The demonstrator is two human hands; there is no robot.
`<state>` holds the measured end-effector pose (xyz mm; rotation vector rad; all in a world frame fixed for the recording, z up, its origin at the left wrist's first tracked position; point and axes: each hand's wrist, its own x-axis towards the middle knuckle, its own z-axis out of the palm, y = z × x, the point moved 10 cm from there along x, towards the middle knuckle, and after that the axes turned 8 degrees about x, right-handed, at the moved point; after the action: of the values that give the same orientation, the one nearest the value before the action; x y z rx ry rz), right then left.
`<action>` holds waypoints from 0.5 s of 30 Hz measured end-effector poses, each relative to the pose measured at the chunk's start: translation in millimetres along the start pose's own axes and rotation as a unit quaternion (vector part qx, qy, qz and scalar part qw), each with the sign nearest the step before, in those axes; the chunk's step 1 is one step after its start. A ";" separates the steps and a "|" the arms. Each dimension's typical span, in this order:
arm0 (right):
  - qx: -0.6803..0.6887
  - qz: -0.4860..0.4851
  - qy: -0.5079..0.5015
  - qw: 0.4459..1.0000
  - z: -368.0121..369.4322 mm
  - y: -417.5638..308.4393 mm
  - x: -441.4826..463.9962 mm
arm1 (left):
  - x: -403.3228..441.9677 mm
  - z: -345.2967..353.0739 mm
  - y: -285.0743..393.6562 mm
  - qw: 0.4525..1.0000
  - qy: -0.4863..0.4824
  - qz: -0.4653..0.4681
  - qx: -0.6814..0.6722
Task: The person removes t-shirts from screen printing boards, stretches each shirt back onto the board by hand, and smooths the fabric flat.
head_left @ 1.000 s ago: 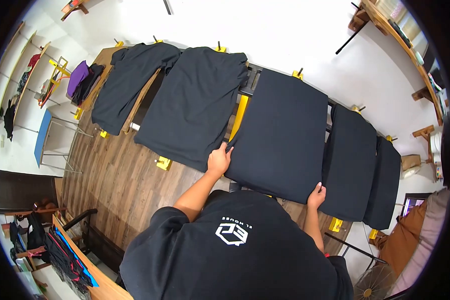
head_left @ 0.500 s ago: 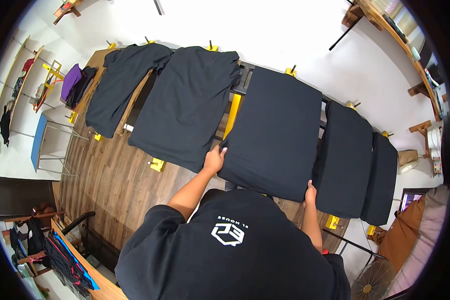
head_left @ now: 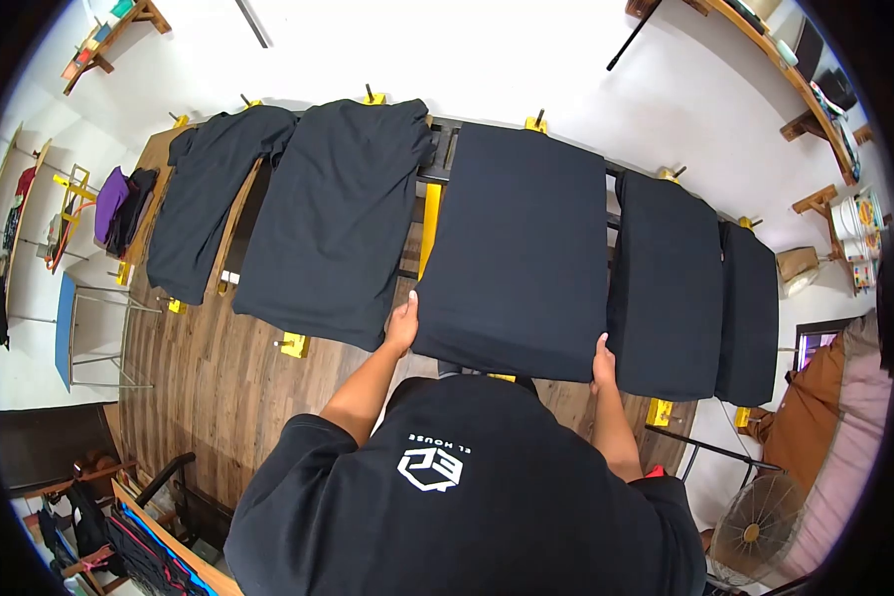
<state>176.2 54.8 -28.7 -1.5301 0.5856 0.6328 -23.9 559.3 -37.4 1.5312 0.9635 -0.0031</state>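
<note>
A black shirt [head_left: 517, 248] lies smooth over the board directly in front of me. My left hand [head_left: 402, 324] is at its near left corner, thumb up along the edge; its other fingers are hidden, so its grip is unclear. At the near right corner is my right hand [head_left: 603, 364], thumb raised beside the cloth and fingers mostly out of sight. Left of the yellow bar [head_left: 430, 228] lies a wrinkled black shirt [head_left: 333, 214]. On the right, another black shirt [head_left: 668, 288] covers the neighbouring board.
Farther left lies another black shirt [head_left: 204, 204], beside folded purple cloth [head_left: 112, 202]. At the right end is one more black shirt [head_left: 748, 313]. Yellow clamps [head_left: 293, 345] line the rack. A fan [head_left: 755, 531] stands at lower right, and a blue-topped table [head_left: 66, 333] at left.
The view has shifted, with the boards now appearing further left. At the near left corner, my left hand no longer pinches up a fold, and the cloth there lies flatter.
</note>
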 end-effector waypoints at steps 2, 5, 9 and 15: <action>-0.008 -0.004 0.005 1.000 -0.8 2.2 7.0 | 8.5 5.0 -8.6 1.000 -0.007 -0.009 -0.027; -0.007 0.016 -0.008 1.000 3.6 7.5 8.1 | 9.7 10.9 -14.9 0.998 -0.001 -0.019 -0.051; 0.013 0.044 -0.006 0.999 4.4 20.8 16.2 | 4.0 4.5 -13.7 0.999 -0.005 -0.047 0.020; 0.309 0.112 -0.068 0.942 17.1 54.5 -38.3 | -59.5 4.8 -22.9 0.950 -0.014 -0.234 -0.207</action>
<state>110.0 68.7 -41.3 -0.8308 0.7715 0.6417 -72.9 519.6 -26.4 0.8948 1.2003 -0.1508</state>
